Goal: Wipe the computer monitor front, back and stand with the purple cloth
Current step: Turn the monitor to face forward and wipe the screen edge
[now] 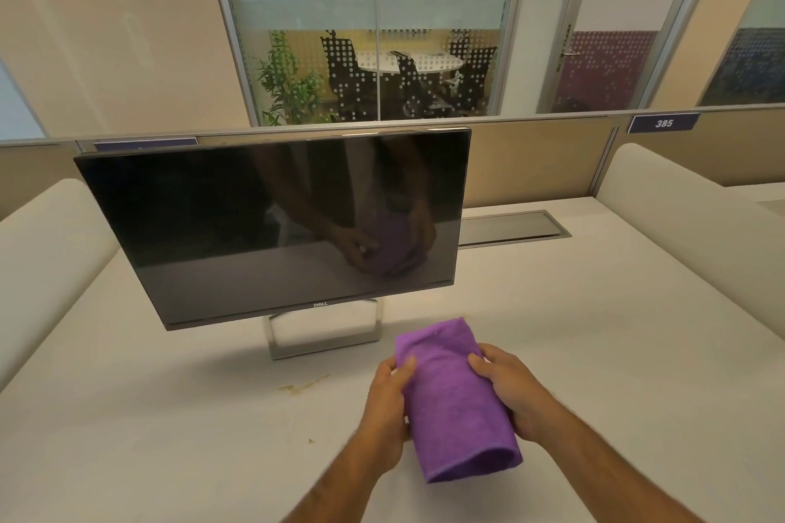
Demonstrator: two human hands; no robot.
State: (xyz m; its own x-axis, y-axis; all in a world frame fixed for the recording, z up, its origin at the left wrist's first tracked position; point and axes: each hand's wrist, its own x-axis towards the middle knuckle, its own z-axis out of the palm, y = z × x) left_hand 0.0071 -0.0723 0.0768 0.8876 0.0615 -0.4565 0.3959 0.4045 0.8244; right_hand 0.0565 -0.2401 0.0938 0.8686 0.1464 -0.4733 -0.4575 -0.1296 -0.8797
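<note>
Left hand (pixel 388 403) and right hand (pixel 512 393) clamped on either side of the folded purple cloth (pixel 452 399), held just above the white desk (pixel 170 416). Dell monitor (pixel 272 225) at 11 o'clock from the cloth, stand (pixel 323 335) beneath, untouched. Probably still readying the cloth; next, lifting it to the dark screen

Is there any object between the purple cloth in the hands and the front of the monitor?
No, nothing visible does. Both hands hold the purple cloth in front of the monitor, and only bare table lies between them.
</note>
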